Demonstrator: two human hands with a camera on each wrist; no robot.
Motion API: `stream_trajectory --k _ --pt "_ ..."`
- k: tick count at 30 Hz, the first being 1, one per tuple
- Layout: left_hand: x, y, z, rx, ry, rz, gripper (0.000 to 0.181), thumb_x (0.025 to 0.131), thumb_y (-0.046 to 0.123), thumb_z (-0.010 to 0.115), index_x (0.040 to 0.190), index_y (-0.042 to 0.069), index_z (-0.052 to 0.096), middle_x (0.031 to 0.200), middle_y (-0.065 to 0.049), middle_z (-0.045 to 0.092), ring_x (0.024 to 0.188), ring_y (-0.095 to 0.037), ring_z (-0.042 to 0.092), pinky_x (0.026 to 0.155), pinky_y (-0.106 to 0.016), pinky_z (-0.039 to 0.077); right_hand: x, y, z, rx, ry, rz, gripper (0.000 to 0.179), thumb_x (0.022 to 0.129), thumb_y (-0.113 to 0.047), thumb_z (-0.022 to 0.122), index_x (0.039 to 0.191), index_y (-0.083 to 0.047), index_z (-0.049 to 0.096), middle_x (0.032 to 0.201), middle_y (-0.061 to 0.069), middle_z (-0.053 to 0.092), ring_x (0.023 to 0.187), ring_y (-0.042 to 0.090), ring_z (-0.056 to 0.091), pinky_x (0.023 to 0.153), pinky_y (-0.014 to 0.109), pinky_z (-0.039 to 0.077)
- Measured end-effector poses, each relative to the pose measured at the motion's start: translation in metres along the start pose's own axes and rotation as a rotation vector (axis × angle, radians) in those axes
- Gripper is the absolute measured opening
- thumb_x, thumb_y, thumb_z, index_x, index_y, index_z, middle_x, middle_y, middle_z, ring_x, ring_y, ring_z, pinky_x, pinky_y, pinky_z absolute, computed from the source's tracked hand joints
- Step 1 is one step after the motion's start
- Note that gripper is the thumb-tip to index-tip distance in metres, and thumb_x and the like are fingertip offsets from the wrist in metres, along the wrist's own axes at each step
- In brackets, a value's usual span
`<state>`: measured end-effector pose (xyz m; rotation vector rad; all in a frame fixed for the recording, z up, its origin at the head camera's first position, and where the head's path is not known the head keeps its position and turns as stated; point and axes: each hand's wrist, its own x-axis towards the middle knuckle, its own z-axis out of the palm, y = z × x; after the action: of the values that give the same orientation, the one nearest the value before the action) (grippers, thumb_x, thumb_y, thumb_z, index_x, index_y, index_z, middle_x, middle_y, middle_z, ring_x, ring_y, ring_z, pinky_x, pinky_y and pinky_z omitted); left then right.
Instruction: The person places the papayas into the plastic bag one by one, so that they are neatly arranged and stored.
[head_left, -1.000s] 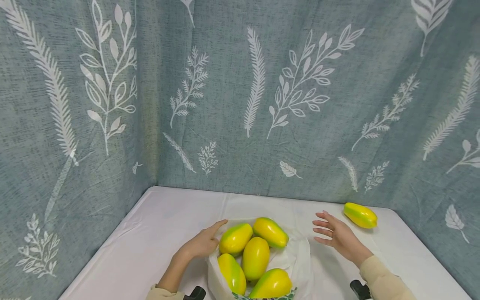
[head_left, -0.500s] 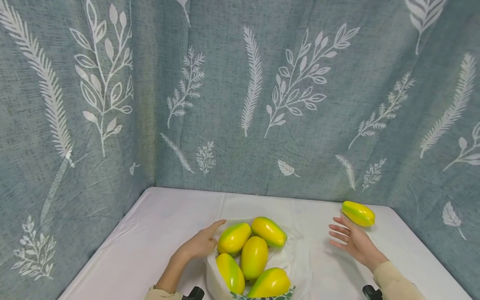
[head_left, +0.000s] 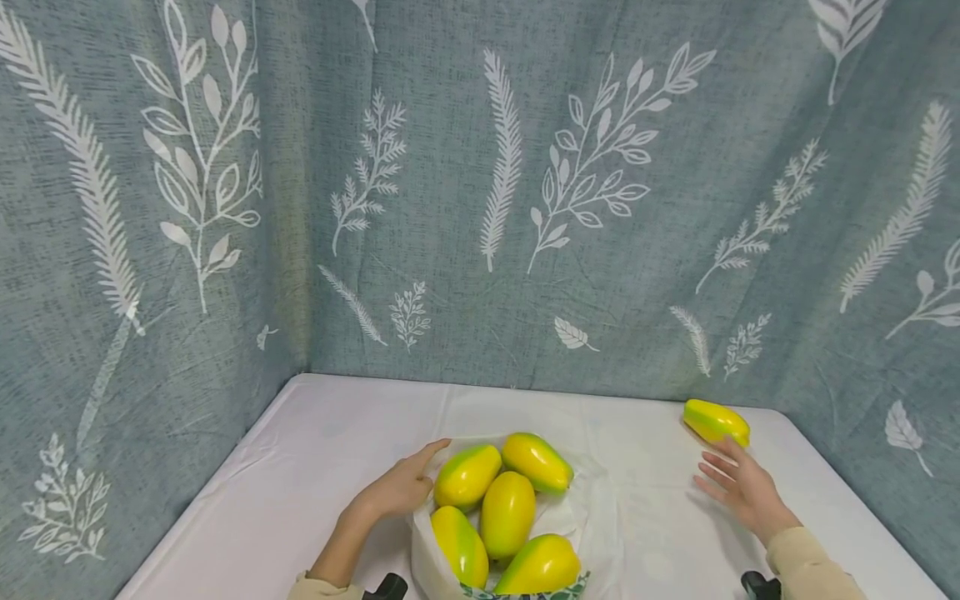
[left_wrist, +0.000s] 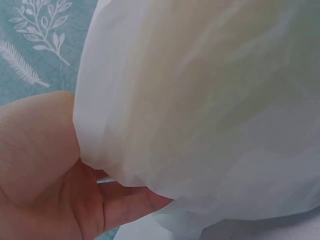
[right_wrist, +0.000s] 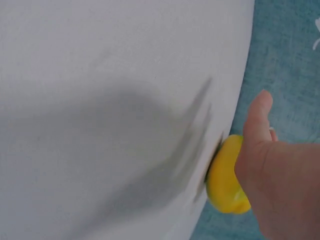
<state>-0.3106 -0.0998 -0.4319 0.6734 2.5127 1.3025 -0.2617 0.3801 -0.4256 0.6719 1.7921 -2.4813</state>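
Observation:
A white bag [head_left: 435, 573] with a green printed pattern stands at the front middle, its mouth spread wide. Inside it lie several yellow-green papayas [head_left: 508, 515]. My left hand [head_left: 401, 487] holds the bag's left rim, index finger stretched along the edge. In the left wrist view, the thin bag wall [left_wrist: 210, 125] covers part of its fingers. One more papaya [head_left: 712, 419] lies on the table near the back right edge. My right hand [head_left: 746, 492] reaches just in front of that papaya with fingers spread and nothing held; in the right wrist view it overlaps the fruit [right_wrist: 225, 180].
A white cloth covers the table [head_left: 322, 450]. Blue-grey curtains [head_left: 450, 208] with white leaf prints hang close behind it and along both sides. Dark wrist camera mounts [head_left: 759, 583] show below both sleeves.
My right hand has moved right, away from the bag and toward the lone papaya. The left hand keeps its place at the bag, and the papayas have not moved.

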Motion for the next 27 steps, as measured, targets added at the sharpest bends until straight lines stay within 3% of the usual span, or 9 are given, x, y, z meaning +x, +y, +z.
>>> stream_trajectory --k 5,11,14,18,22,27 --pt "-0.001 -0.001 0.0 -0.004 0.005 -0.01 0.058 0.087 -0.01 0.04 0.144 -0.001 0.036 0.144 -0.026 0.036 0.134 -0.043 0.028 0.106 -0.06 0.021 0.004 0.0 -0.003 0.058 0.071 0.03 0.086 0.096 -0.049 0.04 0.152 -0.007 -0.009 0.128 0.01 0.035 0.112 0.018 0.046 0.096 0.038 0.045" --pt "-0.001 -0.004 0.0 0.007 0.012 -0.005 0.058 0.087 -0.01 0.041 0.144 -0.001 0.036 0.144 -0.026 0.037 0.134 -0.043 0.029 0.106 -0.06 0.022 0.012 -0.001 -0.005 0.139 0.122 0.058 0.083 0.096 -0.049 0.037 0.152 -0.015 -0.013 0.133 0.011 0.031 0.131 0.023 0.03 0.101 0.039 0.039" --pt "-0.002 -0.004 0.0 0.005 0.012 -0.006 0.058 0.087 -0.01 0.04 0.144 -0.001 0.036 0.144 -0.026 0.037 0.134 -0.043 0.028 0.106 -0.059 0.022 0.016 -0.002 -0.004 0.175 0.137 0.069 0.08 0.096 -0.05 0.034 0.151 -0.018 -0.015 0.15 0.017 0.015 0.141 0.024 0.014 0.106 0.04 0.031" --pt "-0.003 -0.003 0.0 -0.004 0.008 -0.007 0.059 0.086 -0.011 0.04 0.144 -0.001 0.036 0.144 -0.026 0.036 0.134 -0.044 0.028 0.106 -0.06 0.021 0.019 -0.002 -0.004 0.226 0.143 0.084 0.08 0.097 -0.051 0.033 0.149 -0.022 -0.02 0.158 0.007 -0.006 0.143 0.022 0.005 0.109 0.039 0.024" --pt "-0.003 -0.003 0.0 -0.002 0.005 -0.008 0.059 0.086 -0.01 0.039 0.144 -0.001 0.036 0.144 -0.026 0.036 0.134 -0.044 0.028 0.106 -0.06 0.021 0.022 -0.004 -0.006 0.263 0.16 0.096 0.079 0.096 -0.051 0.034 0.148 -0.027 -0.021 0.158 0.003 -0.009 0.143 0.019 0.002 0.11 0.037 0.022" --pt "-0.002 -0.005 0.001 0.007 0.001 -0.011 0.058 0.087 -0.008 0.038 0.145 -0.001 0.035 0.144 -0.026 0.036 0.134 -0.043 0.028 0.106 -0.06 0.022 0.031 -0.007 -0.011 0.198 0.233 0.086 0.068 0.099 -0.047 0.028 0.148 -0.032 -0.017 0.158 0.003 -0.013 0.143 0.019 0.003 0.11 0.037 0.022"
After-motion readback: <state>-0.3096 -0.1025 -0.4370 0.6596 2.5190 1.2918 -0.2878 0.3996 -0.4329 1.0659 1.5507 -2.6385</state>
